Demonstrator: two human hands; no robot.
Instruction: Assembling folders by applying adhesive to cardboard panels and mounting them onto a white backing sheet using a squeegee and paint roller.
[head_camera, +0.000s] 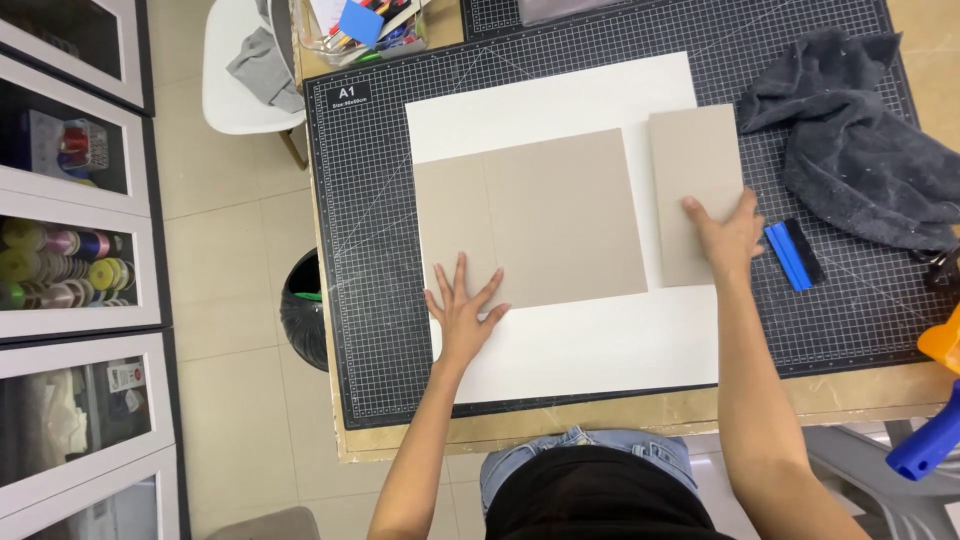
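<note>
Left hand spread flat on wide grey board, right hand flat on narrow grey board, slim gap between, white sheet bare at far and near edges

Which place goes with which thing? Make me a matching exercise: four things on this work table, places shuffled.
Things:
1. left hand
2. right hand
3. blue scraper
4. dark grey towel

Places:
A. far right corner of the cutting mat
B. flat on the narrow grey board
C. lower left corner of the wide grey board
D. on the mat, just right of the narrow board

Pairs: 1-C, 2-B, 3-D, 4-A
</note>
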